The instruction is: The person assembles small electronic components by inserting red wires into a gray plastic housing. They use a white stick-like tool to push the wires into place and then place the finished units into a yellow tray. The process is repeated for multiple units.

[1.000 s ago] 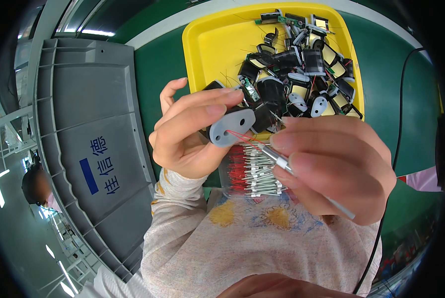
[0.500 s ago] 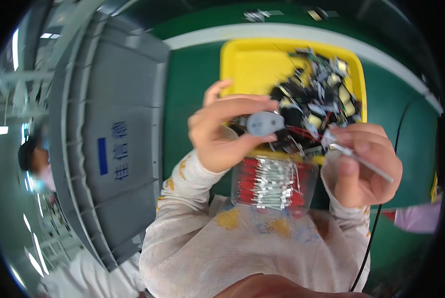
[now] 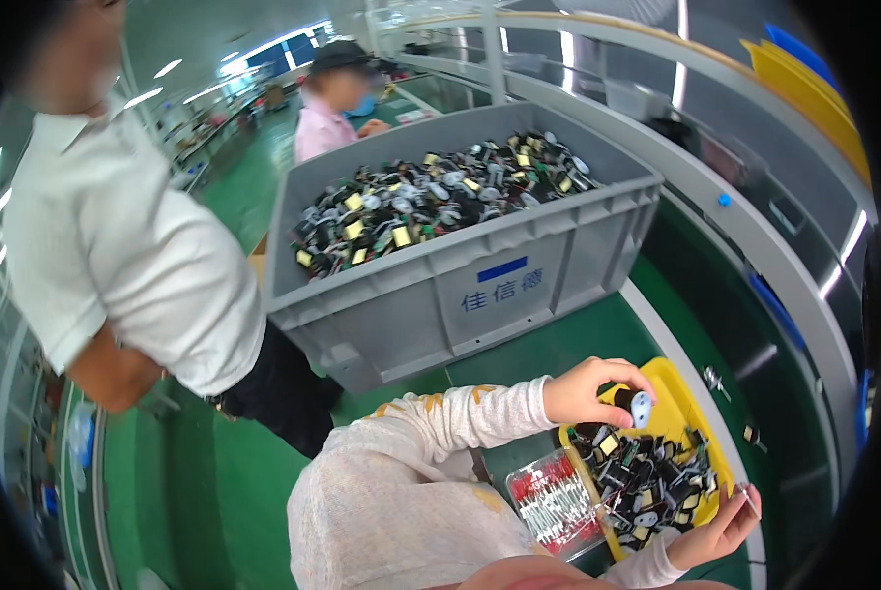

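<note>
My left hand [image 3: 583, 393] pinches a small black motor-like part with a pale grey oval cap [image 3: 641, 409] between thumb and fingers. It is held over the upper end of a yellow tray [image 3: 672, 379]. My right hand [image 3: 713, 538] is beyond the tray's lower right side, its fingertips closed on a thin pale rod [image 3: 752, 500], mostly hidden by the fingers. Inside the tray lies a heap of similar black parts [image 3: 647, 482] with yellow pads, grey caps and wires. Against the tray's left side is a clear box [image 3: 598, 536] of red-and-silver rods.
A large grey crate [image 3: 411, 334] filled with similar parts stands beyond my left arm. Close to it on the left is a person in a white shirt [image 3: 155, 265]; another in pink [image 3: 321, 126] is behind it. Loose parts [image 3: 716, 382] lie past a pale rail.
The view has swung left, bringing the crate's contents and two people into sight. Both hands still hold their pieces; the capped part has turned in my left hand.
</note>
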Demonstrator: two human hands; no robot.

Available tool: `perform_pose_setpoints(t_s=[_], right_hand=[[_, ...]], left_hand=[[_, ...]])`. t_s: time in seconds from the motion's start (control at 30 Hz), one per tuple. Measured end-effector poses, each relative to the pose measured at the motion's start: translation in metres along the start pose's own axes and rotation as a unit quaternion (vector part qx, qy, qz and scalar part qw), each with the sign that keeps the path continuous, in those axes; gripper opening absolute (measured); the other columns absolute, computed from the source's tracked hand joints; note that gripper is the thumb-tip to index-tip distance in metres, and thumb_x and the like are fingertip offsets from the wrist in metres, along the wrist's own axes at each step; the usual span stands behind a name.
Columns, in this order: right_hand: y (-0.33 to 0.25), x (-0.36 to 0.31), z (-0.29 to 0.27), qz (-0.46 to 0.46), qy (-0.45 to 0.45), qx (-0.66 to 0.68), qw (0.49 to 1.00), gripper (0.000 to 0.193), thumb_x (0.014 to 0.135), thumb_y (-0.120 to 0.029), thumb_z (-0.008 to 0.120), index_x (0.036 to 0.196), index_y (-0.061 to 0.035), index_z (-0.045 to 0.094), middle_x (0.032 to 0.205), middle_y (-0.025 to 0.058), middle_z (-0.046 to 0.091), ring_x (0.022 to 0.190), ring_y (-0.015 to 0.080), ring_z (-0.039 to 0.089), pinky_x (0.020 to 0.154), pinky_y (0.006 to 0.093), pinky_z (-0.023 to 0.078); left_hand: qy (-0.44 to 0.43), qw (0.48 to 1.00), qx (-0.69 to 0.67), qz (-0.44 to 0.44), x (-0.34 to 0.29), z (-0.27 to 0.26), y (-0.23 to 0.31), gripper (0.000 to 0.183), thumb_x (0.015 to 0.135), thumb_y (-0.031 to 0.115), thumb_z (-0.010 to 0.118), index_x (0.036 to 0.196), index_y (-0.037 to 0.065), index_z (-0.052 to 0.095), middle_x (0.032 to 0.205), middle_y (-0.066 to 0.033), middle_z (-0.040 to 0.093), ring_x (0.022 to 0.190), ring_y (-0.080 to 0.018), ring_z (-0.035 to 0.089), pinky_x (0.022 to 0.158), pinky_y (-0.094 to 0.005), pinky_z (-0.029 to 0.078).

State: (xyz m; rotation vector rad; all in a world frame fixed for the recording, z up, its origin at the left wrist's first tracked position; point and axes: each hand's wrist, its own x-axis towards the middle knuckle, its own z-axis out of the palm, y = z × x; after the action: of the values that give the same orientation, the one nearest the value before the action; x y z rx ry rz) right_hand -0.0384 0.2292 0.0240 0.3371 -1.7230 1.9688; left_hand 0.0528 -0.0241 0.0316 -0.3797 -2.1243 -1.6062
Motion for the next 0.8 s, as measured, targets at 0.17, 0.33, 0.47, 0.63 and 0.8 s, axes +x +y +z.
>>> perform_pose_setpoints(t_s=[0.17, 0.33, 0.47, 0.63, 0.8], right_hand=[[-0.005, 0.007, -0.01, 0.008, -0.019, 0.029, 0.999, 0.018, 0.092, -0.014, 0.046, 0.103, -0.0002, 0.052, 0.099, 0.007, 0.053, 0.091, 0.0123, 0.052, 0.079, 0.0253, 0.048], [-0.011, 0.004, -0.01, -0.006, -0.027, 0.064, 0.998, 0.017, 0.091, -0.013, 0.048, 0.1, 0.0, 0.053, 0.094, 0.0069, 0.054, 0.088, 0.0131, 0.054, 0.076, 0.0244, 0.048], [-0.016, 0.007, -0.023, -0.045, -0.01, 0.088, 0.995, 0.015, 0.09, -0.008, 0.047, 0.1, 0.002, 0.052, 0.093, 0.0085, 0.054, 0.088, 0.015, 0.055, 0.076, 0.0277, 0.051], [-0.039, -0.009, -0.008, -0.116, 0.004, 0.119, 0.986, 0.009, 0.086, -0.004, 0.048, 0.092, 0.0024, 0.05, 0.09, 0.0121, 0.052, 0.083, 0.0178, 0.052, 0.069, 0.0277, 0.052], [-0.042, -0.009, -0.007, -0.127, 0.002, 0.117, 0.985, 0.01, 0.085, -0.006, 0.048, 0.09, 0.0022, 0.048, 0.086, 0.0129, 0.049, 0.084, 0.0208, 0.05, 0.069, 0.0307, 0.054]], left_hand=[[-0.073, 0.986, -0.136, 0.06, -0.025, -0.035, 0.037, 0.037, 0.073, 0.024, 0.071, 0.099, 0.001, 0.059, 0.123, -0.0183, 0.049, 0.12, -0.0292, 0.039, 0.1, -0.0415, 0.028], [-0.232, 0.901, -0.065, 0.361, -0.009, -0.071, 0.121, 0.035, 0.074, 0.043, 0.066, 0.081, 0.008, 0.067, 0.137, -0.0299, 0.025, 0.13, -0.047, 0.009, 0.102, -0.0563, 0.006], [-0.231, 0.828, -0.132, 0.494, 0.006, -0.042, 0.155, 0.012, 0.081, 0.03, 0.06, 0.085, 0.019, 0.062, 0.131, -0.0207, 0.037, 0.128, -0.0442, 0.007, 0.095, -0.0673, 0.001], [-0.216, 0.892, -0.192, 0.347, -0.001, -0.017, 0.172, 0.007, 0.079, 0.01, 0.059, 0.082, 0.016, 0.059, 0.121, 0.0045, 0.049, 0.124, -0.0224, 0.026, 0.087, -0.0766, 0.005], [-0.159, 0.917, -0.225, 0.288, 0.0, -0.004, 0.172, 0.003, 0.078, 0.013, 0.06, 0.074, 0.013, 0.058, 0.113, -0.0003, 0.054, 0.119, -0.025, 0.034, 0.089, -0.0674, 0.014]])
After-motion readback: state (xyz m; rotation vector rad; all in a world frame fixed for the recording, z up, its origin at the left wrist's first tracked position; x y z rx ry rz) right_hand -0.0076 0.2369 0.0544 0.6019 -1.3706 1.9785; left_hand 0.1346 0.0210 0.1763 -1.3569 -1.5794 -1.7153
